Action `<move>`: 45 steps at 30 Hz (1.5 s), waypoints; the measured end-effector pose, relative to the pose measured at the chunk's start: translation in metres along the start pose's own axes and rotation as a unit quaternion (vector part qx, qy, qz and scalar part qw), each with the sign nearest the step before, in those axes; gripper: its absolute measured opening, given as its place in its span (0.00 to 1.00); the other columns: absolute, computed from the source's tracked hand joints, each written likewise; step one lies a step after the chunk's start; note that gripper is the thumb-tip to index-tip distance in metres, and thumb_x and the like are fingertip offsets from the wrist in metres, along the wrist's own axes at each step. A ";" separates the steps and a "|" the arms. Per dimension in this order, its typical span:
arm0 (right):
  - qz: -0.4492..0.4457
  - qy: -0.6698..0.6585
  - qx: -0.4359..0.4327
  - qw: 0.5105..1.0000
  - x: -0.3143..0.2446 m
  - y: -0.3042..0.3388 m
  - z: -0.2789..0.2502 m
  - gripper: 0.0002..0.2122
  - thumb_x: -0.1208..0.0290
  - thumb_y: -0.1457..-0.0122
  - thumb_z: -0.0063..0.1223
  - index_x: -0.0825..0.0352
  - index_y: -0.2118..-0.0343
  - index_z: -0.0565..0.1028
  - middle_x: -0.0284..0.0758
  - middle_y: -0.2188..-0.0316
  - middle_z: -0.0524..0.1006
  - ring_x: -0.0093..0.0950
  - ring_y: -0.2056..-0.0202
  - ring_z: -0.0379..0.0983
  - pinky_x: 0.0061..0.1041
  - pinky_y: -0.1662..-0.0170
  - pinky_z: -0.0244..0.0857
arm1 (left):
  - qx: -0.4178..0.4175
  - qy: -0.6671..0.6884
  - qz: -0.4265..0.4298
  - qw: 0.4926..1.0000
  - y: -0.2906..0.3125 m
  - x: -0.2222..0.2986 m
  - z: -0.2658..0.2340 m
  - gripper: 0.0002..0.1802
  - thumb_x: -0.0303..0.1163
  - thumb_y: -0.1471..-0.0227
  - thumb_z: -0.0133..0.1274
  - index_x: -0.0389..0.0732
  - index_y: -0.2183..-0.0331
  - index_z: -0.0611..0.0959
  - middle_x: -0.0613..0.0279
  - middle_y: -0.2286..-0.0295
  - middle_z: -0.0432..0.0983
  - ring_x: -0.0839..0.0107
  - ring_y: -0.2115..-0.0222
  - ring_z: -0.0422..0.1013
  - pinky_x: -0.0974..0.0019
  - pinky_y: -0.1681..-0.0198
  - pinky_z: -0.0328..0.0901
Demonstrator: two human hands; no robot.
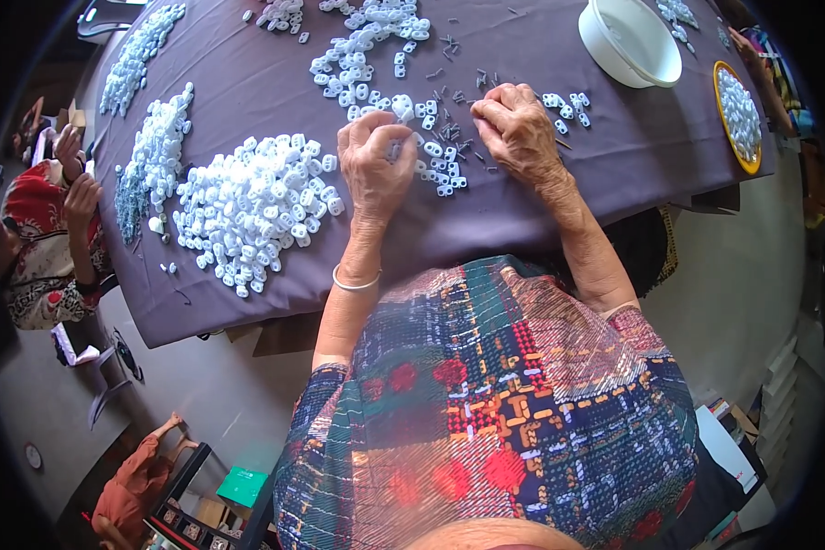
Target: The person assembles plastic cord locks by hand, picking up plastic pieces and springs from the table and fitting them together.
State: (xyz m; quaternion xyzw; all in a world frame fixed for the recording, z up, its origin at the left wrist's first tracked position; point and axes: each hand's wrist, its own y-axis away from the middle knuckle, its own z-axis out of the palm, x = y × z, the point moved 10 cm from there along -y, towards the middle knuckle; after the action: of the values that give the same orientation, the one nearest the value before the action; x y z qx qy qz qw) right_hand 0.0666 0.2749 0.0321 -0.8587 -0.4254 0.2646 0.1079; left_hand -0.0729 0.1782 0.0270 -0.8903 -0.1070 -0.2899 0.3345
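Best to pinch softly, with left hand (374,170) and right hand (521,137) low over the purple, creased table (495,206). Fingers of each grip together; hard to tell if clamped on anything. Small white bits (445,180) and grey pins (449,131) between the hands: good to keep near. At the right, white tub (605,57) and yellow tray (750,169). Beyond, grey floor (197,367) and 1 person in red (60,243) at left

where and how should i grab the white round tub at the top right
Probably pinch the rim of the white tub on its near-left side, thumb outside, fingers inside, coming from where the right hand is. Its mouth faces up, leaving that edge exposed, and no small white pieces touch the wall there.
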 end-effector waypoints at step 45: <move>0.056 -0.350 0.019 0.935 -0.070 0.014 -0.004 0.04 0.83 0.51 0.51 0.69 0.72 0.72 0.32 0.75 0.68 0.19 0.77 0.65 0.18 0.75 0.60 | -0.143 0.571 -0.403 0.701 0.056 -0.010 0.025 0.12 0.34 0.49 0.54 0.34 0.67 0.81 0.65 0.77 0.75 0.81 0.78 0.68 0.78 0.77 0.61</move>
State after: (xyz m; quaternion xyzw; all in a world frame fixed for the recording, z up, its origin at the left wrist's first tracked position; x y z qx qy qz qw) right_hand 0.0433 0.2110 0.0550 -0.7320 -0.3828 0.5617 -0.0463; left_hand -0.0490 0.1523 -0.0238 -0.4630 -0.2018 -0.8616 0.0514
